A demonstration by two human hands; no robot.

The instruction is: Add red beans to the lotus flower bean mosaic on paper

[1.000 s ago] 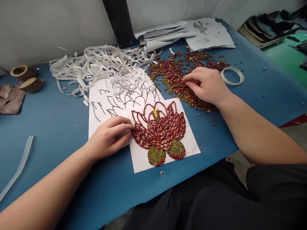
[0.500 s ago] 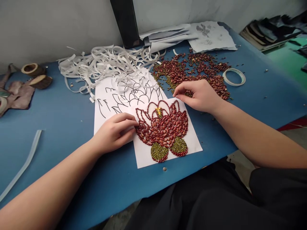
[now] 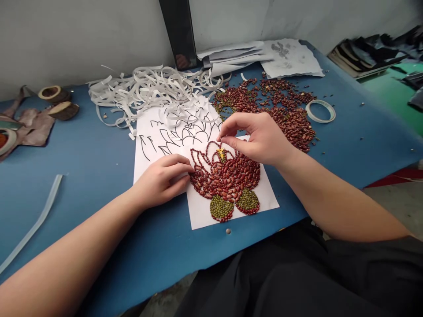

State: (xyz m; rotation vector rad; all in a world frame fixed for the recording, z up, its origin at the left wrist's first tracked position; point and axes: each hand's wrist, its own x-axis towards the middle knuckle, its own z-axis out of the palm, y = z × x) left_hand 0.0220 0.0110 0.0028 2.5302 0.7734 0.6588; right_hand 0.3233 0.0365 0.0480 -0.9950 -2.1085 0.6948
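Note:
A flower picture made of red beans (image 3: 228,178) lies on a white sheet (image 3: 201,220), with two round leaves of green beans (image 3: 248,201) at its base and a small yellow piece (image 3: 220,152) near the top. My left hand (image 3: 165,179) rests at the sheet's left edge, fingers slightly bent and apart, fingertips against the outer beans. Over the upper right petals is my right hand (image 3: 256,136); its thumb and forefinger are pinched together, and whatever they hold is too small to make out. That hand covers part of the petal outlines. Behind lies a line-drawn flower sheet (image 3: 143,132), partly under the bean picture.
Loose red and green beans (image 3: 294,121) are heaped at the back right, beside a tape ring (image 3: 320,111). Curled white strips (image 3: 132,90) pile up at the back. Papers (image 3: 291,57) lie by the wall, wood pieces (image 3: 64,110) at left, a pale strip (image 3: 42,215) nearer.
My right hand has moved left, from beside the bean heap to above the picture's upper petals. My left hand stays at the sheet's edge. The view has shifted slightly.

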